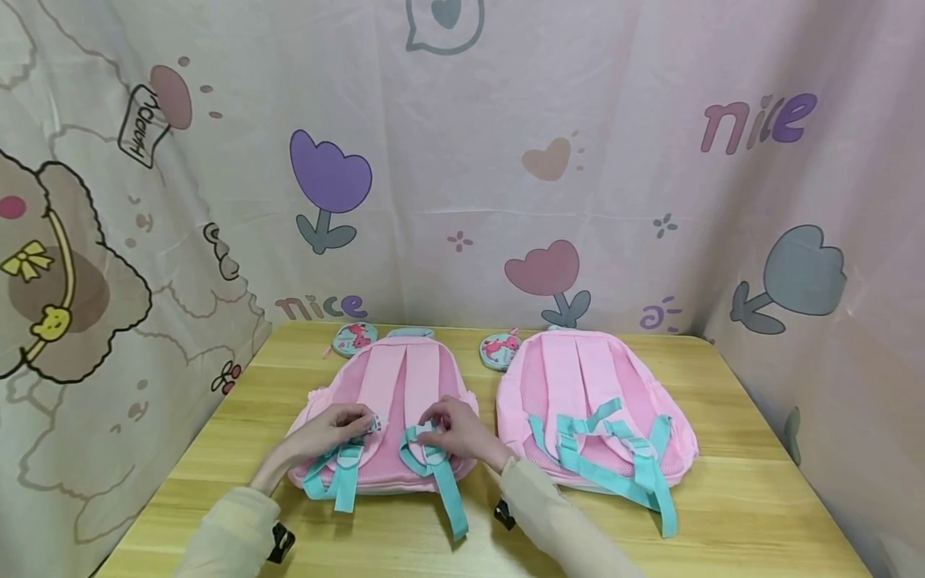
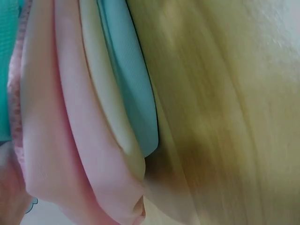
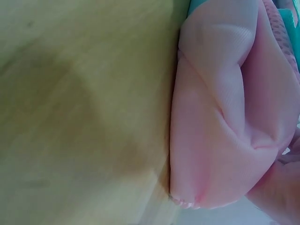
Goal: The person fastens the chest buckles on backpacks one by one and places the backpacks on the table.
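A pink backpack (image 1: 385, 474) lies on the table with its shoulder straps up, its turquoise webbing hanging over the near edge. My left hand (image 1: 334, 427) pinches a small pale buckle piece (image 1: 375, 424) over the left shoulder strap. Over the other shoulder strap, my right hand (image 1: 461, 432) pinches a pale buckle piece (image 1: 422, 430) joined to turquoise webbing (image 1: 450, 502). A gap separates the two pieces. In the left wrist view the bag's pink side (image 2: 79, 117) fills the left, with a bit of the hand (image 2: 11, 183); the right wrist view shows its other pink side (image 3: 211, 140).
A second pink backpack (image 1: 654, 401) lies to the right, turquoise straps lying across it. Round turquoise pouches, one (image 1: 354, 339) by the left bag and another (image 1: 499, 351) by the right bag, sit near the back edge. Printed curtains (image 1: 448, 185) surround the wooden table (image 1: 376, 546).
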